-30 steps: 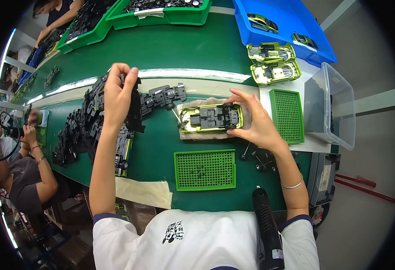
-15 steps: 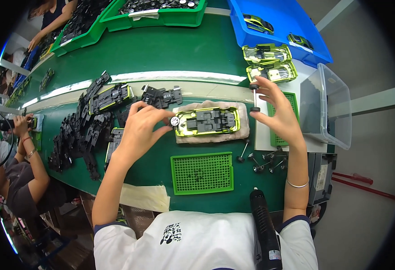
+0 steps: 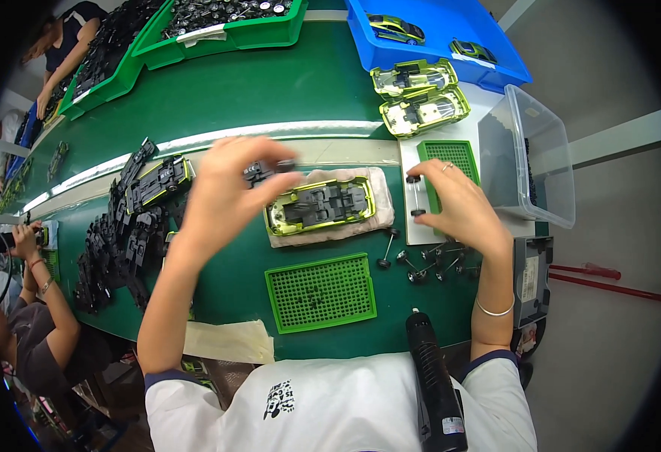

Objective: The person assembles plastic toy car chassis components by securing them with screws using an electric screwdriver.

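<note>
Likely light, stiff and smooth, the wheel axle (image 3: 416, 197), best gripped by its black tyres, sits pinched in the right hand's (image 3: 462, 207) fingers beside the toy-car body (image 3: 319, 206), while the left hand's (image 3: 233, 181) fingers grasp a blurred dark wheel (image 3: 286, 165).

Table (image 3: 229, 290): green top | centre: beige cloth pad (image 3: 382, 207) | just nearer: green perforated tray (image 3: 353, 286) | right of tray: loose wheel axles (image 3: 384, 264), scattered | left: heap of black chassis parts (image 3: 112, 256) | right: white board (image 3: 484, 105) | near edge: pale strip (image 3: 233, 343)
</note>
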Available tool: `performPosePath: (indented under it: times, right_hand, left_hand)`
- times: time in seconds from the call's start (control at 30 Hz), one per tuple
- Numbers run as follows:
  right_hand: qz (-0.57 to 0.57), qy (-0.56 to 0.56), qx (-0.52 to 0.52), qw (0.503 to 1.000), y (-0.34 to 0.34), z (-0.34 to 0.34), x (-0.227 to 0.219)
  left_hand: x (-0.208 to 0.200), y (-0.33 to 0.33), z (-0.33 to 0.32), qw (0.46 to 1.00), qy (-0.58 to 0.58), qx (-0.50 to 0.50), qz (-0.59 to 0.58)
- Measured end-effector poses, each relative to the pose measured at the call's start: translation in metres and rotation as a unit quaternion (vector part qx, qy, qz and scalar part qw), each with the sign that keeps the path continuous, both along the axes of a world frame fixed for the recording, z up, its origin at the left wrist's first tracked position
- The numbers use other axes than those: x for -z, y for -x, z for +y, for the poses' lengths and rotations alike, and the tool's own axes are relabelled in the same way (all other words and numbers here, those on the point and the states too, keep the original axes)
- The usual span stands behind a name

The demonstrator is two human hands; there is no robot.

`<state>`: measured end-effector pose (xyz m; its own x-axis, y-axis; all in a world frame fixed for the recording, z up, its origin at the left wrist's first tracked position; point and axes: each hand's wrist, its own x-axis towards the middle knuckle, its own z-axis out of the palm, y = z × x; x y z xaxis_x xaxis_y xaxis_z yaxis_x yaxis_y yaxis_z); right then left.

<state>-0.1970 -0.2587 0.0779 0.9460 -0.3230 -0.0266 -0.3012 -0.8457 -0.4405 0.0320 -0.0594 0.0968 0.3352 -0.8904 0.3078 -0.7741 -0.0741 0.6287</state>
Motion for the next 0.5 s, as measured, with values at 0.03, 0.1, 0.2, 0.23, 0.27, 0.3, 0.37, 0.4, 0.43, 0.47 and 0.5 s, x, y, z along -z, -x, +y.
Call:
performPosePath:
  times: [0.03, 0.1, 0.2, 0.23, 0.27, 0.3, 0.37, 0.4, 0.43, 0.47, 0.5]
  right_hand:
    - [0.001, -0.003, -0.004, 1.0, 0.004, 0.003, 0.0]
    - [0.024, 0.02, 0.002, 1.0, 0.011, 0.011, -0.005]
    - [0.047, 0.043, 0.01, 0.998, 0.02, 0.018, -0.011]
    - [0.017, 0.052, 0.017, 0.998, 0.022, 0.018, -0.012]
    - [-0.015, 0.06, 0.022, 0.998, 0.023, 0.018, -0.012]
    - [-0.017, 0.058, 0.019, 0.998, 0.02, 0.017, -0.012]
    - [-0.111, -0.023, 0.01, 0.994, 0.01, 0.019, -0.009]
    - [-0.113, -0.026, 0.01, 0.993, 0.004, 0.021, -0.007]
    - [-0.106, -0.031, -0.023, 0.994, -0.008, 0.023, -0.004]
    - [-0.096, -0.034, -0.051, 0.993, -0.016, 0.025, -0.002]
    - [-0.073, -0.025, -0.063, 0.995, -0.023, 0.026, -0.002]
  left_hand:
    - [0.002, 0.011, -0.017, 0.998, 0.019, 0.053, -0.008]
    - [0.016, 0.04, -0.044, 0.991, 0.04, 0.121, -0.046]
    - [0.027, 0.068, -0.063, 0.984, 0.061, 0.137, -0.099]
    - [0.028, 0.071, -0.067, 0.98, 0.082, 0.143, -0.114]
    - [0.026, 0.065, -0.064, 0.98, 0.08, 0.141, -0.114]
    - [0.02, 0.051, -0.055, 0.987, 0.032, 0.124, -0.098]
    - [0.017, 0.027, -0.035, 0.992, -0.056, 0.095, -0.056]
    - [0.016, 0.015, -0.022, 0.992, -0.097, 0.074, -0.033]
    - [0.014, 0.006, -0.005, 0.988, -0.135, 0.054, -0.053]
    - [0.013, 0.002, 0.008, 0.982, -0.17, 0.039, -0.07]
    - [0.016, 0.001, 0.017, 0.984, -0.163, 0.031, -0.071]
